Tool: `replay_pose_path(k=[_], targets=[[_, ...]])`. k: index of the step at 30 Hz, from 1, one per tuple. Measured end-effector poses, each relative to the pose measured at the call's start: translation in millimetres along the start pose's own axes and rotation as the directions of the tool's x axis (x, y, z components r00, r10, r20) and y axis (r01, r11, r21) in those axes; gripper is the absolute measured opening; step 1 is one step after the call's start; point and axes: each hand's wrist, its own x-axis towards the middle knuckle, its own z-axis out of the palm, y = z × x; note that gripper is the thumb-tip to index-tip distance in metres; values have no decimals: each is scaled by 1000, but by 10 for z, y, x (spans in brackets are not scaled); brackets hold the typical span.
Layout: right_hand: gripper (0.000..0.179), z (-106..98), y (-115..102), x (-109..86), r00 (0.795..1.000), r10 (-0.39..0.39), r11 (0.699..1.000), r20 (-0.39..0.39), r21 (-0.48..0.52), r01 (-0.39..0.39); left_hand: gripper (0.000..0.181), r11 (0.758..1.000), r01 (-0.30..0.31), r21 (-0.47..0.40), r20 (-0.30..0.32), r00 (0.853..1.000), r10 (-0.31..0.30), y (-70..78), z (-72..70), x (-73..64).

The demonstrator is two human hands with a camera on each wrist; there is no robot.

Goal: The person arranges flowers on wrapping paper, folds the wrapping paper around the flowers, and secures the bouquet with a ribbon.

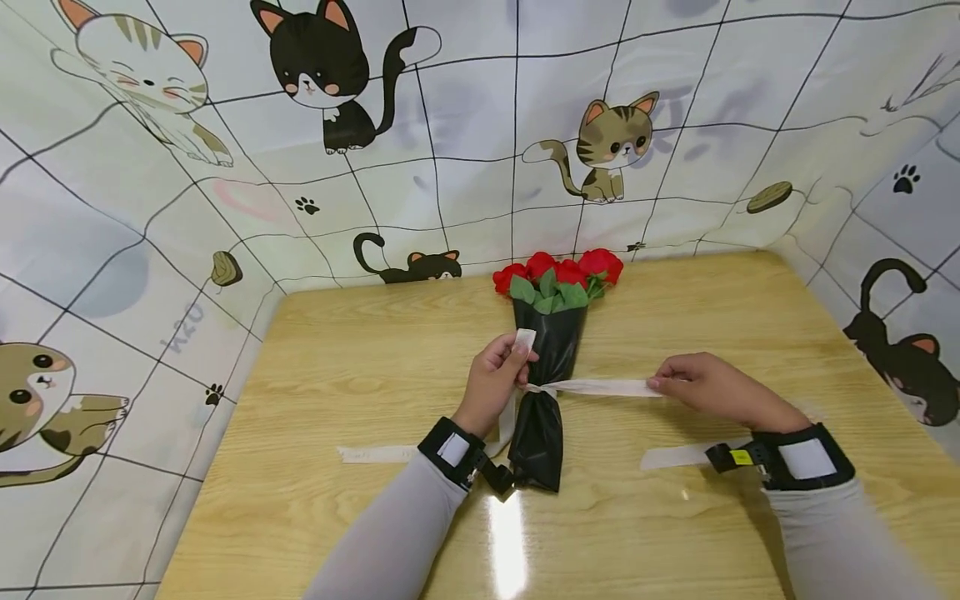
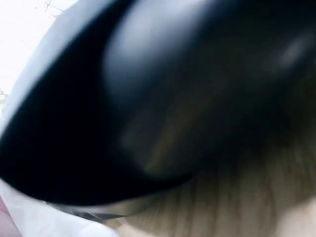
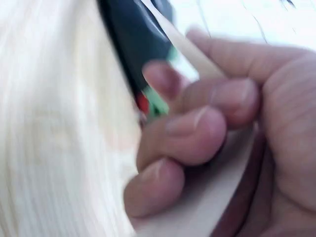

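Observation:
A bouquet of red roses (image 1: 570, 272) with green leaves lies on the table in a black wrapper (image 1: 542, 442). Round the wrapper's narrow waist runs a white ribbon (image 1: 607, 387), crossed at the front. To the left of the crossing, my left hand (image 1: 491, 385) pinches one part of it, and a short piece sticks up above the thumb. My right hand (image 1: 708, 390) grips the other part, drawn out nearly straight to the right. Curled fingers with the ribbon (image 3: 197, 212) passing behind them fill the right wrist view. Blurred black wrapper (image 2: 148, 98) takes up most of the left wrist view.
The wooden table (image 1: 360, 358) meets a wall covering (image 1: 480, 100) printed with cats behind the flowers. One loose ribbon tail (image 1: 375, 454) lies left of the bouquet, another ribbon tail (image 1: 671, 456) under the right wrist. Both wrists carry strapped cameras.

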Motion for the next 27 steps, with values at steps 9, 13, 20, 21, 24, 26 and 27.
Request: replay_pose_path(k=[9,13,20,21,24,26,27], targets=[[23,-599,509,-635,994,-56,997,94,62,50,30,995,68,-68,-22,997,-70,-52,-99,8],[25,-815,752,-853,989,-145,969,11,204,139,26,996,75,-50,-42,996,-77,-42,-93,21],[45,-862,613,-703,867,-484,373,-114,870,322,23,995,84,-62,-77,993,-89,-67,-65,36],[45,-848,526,-664,858,-496,293,-132,905,308,23,994,88,-65,-68,993,-92,-71,-56,27],[44,-828,241,-563,842,-499,130,-207,942,308,21,991,99,-89,-44,994,-103,-97,-25,-2],[46,-849,46,-512,836,-482,68,-260,941,332,22,989,102,-103,-32,994,-106,-113,1,-18],[48,-868,-59,-495,838,-466,56,-285,935,349,23,989,102,-105,-27,994,-106,-124,10,-22]])
